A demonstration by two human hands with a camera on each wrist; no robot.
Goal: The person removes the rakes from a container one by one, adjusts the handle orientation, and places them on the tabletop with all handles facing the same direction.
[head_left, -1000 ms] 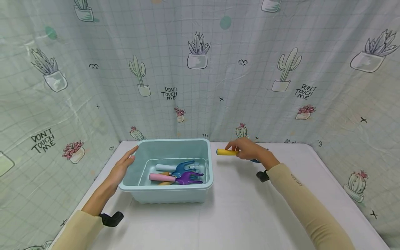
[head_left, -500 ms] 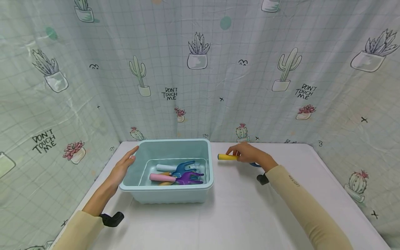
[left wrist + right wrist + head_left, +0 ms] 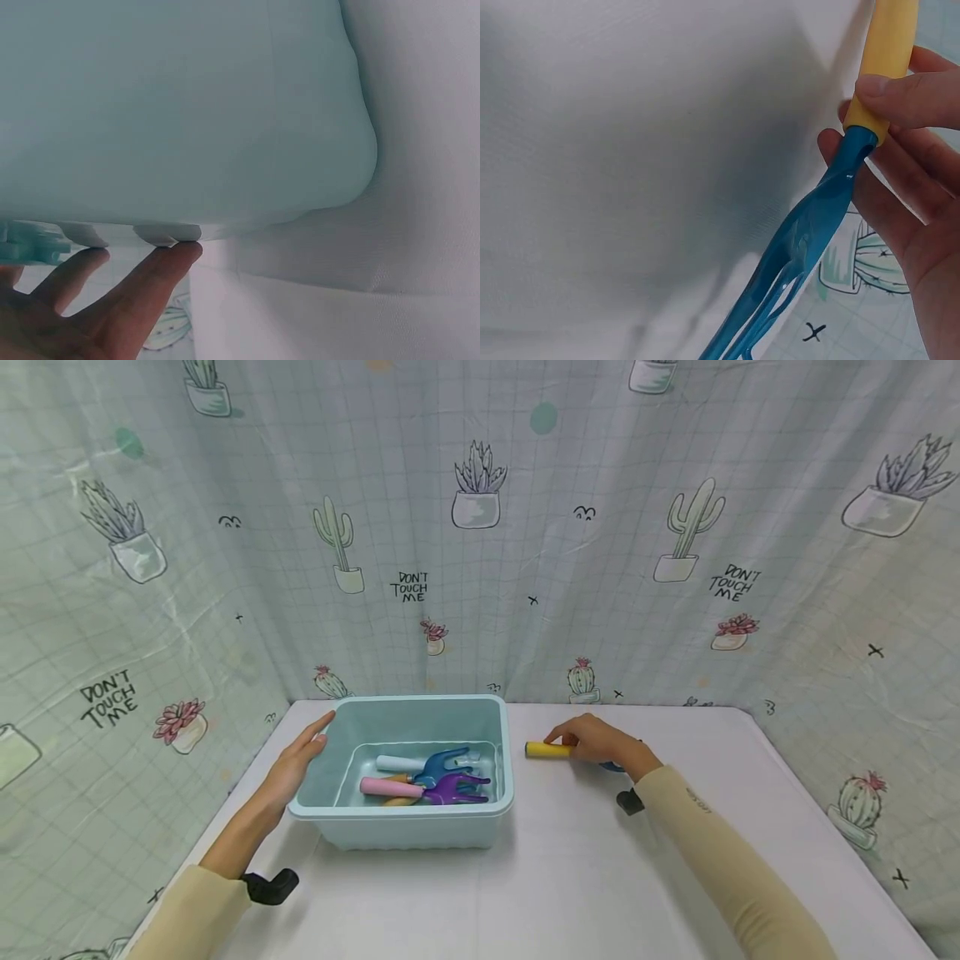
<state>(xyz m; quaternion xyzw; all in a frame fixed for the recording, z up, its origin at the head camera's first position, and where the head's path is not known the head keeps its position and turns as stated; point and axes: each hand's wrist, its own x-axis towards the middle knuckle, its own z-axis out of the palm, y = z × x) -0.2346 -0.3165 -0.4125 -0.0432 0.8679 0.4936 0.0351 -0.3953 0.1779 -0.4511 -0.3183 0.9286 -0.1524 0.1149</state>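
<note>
My right hand (image 3: 597,739) pinches the yellow handle (image 3: 547,749) of a small garden hand fork between thumb and fingers, to the right of a pale blue bin (image 3: 405,812). In the right wrist view, the fork's blue tined head (image 3: 810,217) points away from the handle, its tips cut off by the frame. Whether it touches the table cannot be told. My left hand (image 3: 288,768) rests with extended fingers (image 3: 154,281) against the bin's left side. Inside the bin lie a purple fork (image 3: 453,787) with a pink handle and a blue fork (image 3: 437,766).
A pale, whitish handle (image 3: 399,763) also lies in the bin, partly covered. The bin stands on a white table (image 3: 570,877). A curtain (image 3: 480,610) printed with cacti hangs along the table's back and sides.
My right hand has come slightly nearer to me and lower in the head view, bringing the yellow-handled fork along. The left hand and the bin stay in place.
</note>
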